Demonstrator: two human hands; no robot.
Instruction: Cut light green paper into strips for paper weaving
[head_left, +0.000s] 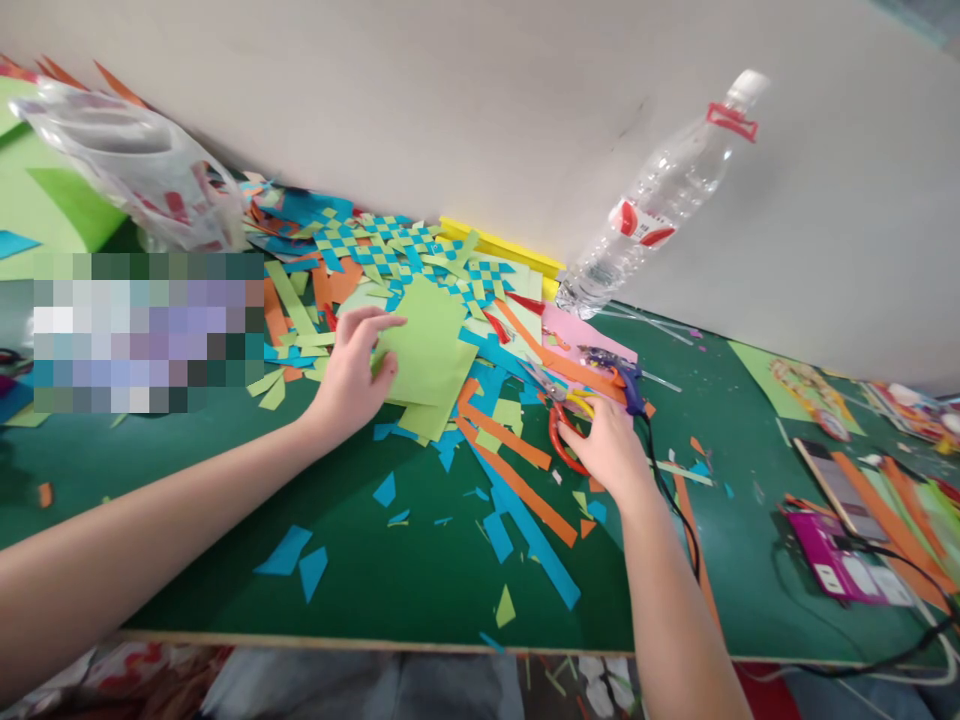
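My left hand point(356, 370) is beside light green paper sheets point(424, 345), its index finger over the upper sheet and its thumb apart from the finger. Nothing shows between them. To the right, my right hand point(611, 450) grips scissors point(566, 440) with red and yellow handles. Their blades point up and left, over orange paper strips point(517, 440) and blue scraps. Just behind the scissors lies a dark blue glue gun point(632, 388) with a black cord. Woven blue-and-green paper pieces point(397, 245) are heaped beyond the sheets.
A clear plastic bottle point(652, 220) stands by the wall. At the back left sits a plastic bag point(142, 170); a pixelated patch covers the area below. A phone point(832, 490) and a purple box point(832, 560) with cables lie right. Scraps dot the green table point(225, 580).
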